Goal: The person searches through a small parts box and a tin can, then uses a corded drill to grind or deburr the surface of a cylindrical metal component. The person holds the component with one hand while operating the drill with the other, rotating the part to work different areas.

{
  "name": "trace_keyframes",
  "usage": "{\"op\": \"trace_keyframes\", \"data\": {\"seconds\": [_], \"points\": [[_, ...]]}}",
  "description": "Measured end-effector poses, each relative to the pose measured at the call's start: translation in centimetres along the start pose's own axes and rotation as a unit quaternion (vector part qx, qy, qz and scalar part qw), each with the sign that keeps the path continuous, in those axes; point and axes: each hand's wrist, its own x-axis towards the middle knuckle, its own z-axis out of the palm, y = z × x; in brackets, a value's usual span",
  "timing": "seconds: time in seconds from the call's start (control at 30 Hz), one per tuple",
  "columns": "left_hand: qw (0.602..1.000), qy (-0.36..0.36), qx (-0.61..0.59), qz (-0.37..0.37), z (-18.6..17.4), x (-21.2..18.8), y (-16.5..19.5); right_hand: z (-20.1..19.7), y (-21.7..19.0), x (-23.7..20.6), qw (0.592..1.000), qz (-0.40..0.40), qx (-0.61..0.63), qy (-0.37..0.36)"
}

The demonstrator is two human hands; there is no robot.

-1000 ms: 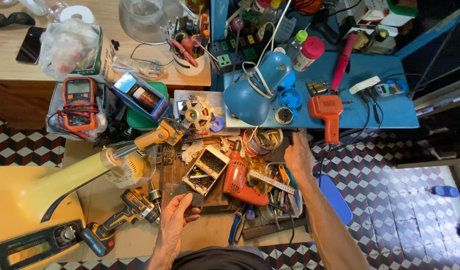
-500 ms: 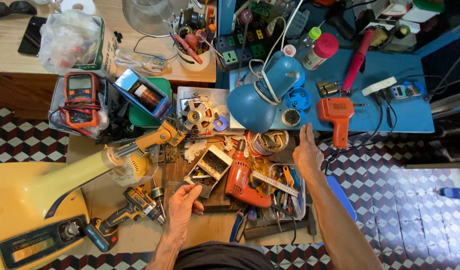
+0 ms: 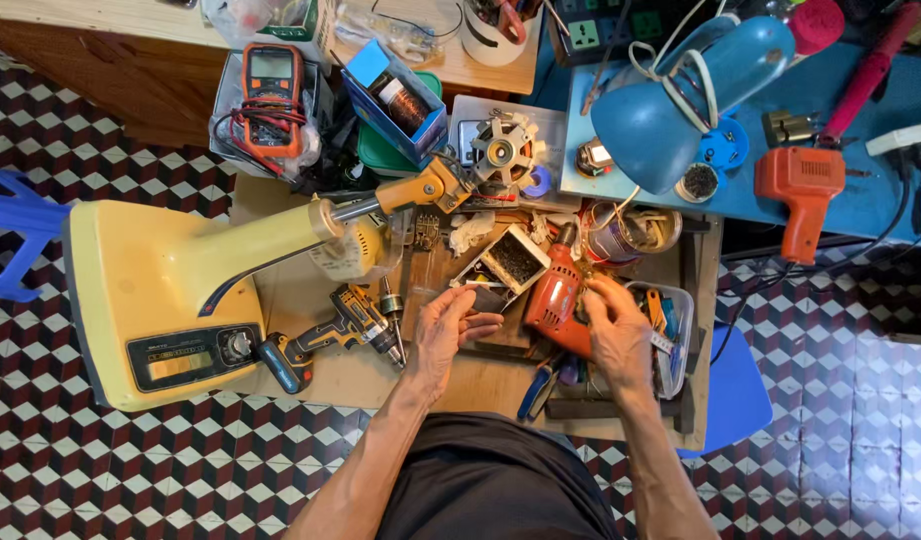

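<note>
surface (image 3: pixel 310 300) of cluttered wood carries an orange-red electric drill (image 3: pixel 552 300) between both hands, nose tilted away. right hand (image 3: pixel 618 335) fingers curl against its body; left hand (image 3: pixel 445 330), spread and holding nothing, lies just left.

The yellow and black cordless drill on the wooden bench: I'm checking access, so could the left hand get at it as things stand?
Probably yes. The left hand lies open just beside the yellow and black cordless drill, with only bare wooden bench and the drill's own chuck between them.
</note>
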Motion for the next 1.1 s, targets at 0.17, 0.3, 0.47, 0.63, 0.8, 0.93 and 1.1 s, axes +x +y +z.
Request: {"op": "trace_keyframes", "data": {"seconds": [0.17,0.3,0.47,0.63,0.8,0.93,1.1], "points": [[0.999,-0.024,0.004,-0.023,-1.1,-0.1,-0.2,5.1,-4.1,-3.5,0.992,-0.051,0.100,-0.066],[0.996,-0.071,0.042,-0.034,-2.3,-0.2,-0.5,8.3,-4.6,-4.9,0.977,0.049,0.164,-0.131],[0.994,-0.065,0.077,-0.042,-3.5,-0.6,-0.4,9.6,-3.8,-6.8,0.982,-0.004,0.153,-0.107],[0.994,-0.047,0.092,-0.040,-3.7,-0.9,-0.6,9.7,-4.1,-8.7,0.988,-0.093,0.108,-0.065],[0.987,-0.045,0.150,-0.035,-3.6,-0.6,0.1,9.6,-4.9,-9.6,0.992,0.030,0.114,-0.046],[0.988,-0.069,0.106,-0.094,-3.5,-0.5,1.6,9.8,-5.1,-9.7,0.983,0.091,0.158,-0.029],[0.983,-0.081,0.143,-0.083,-3.6,-0.9,2.1,10.2,-4.2,-9.2,0.975,0.098,0.197,-0.028]]}}
